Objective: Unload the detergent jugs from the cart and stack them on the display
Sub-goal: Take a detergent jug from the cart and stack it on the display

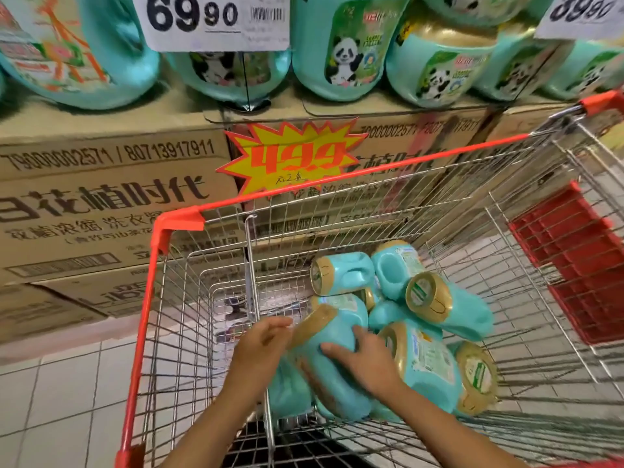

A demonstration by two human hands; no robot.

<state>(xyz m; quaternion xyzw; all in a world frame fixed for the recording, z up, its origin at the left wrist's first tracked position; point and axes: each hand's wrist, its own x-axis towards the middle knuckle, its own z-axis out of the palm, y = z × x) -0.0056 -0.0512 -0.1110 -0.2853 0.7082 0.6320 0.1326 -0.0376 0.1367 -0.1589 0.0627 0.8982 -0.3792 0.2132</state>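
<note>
right hand [368, 361] flat on jug [337, 327]; left hand [261, 344] seemingly grips it

Cart [175, 221]: one
Jugs in the cart [351, 271]: at least seven, going by the gold caps; they are piled, so I can't count more firmly
Jugs on the display [341, 45]: six along the front row, more cut off at the top edge
White price cards [209, 18]: two
Starburst price tag [290, 157]: one
Cartons [101, 204]: at least five, some behind the cart
Hands: two, left hand [263, 342] and right hand [368, 359]
</note>
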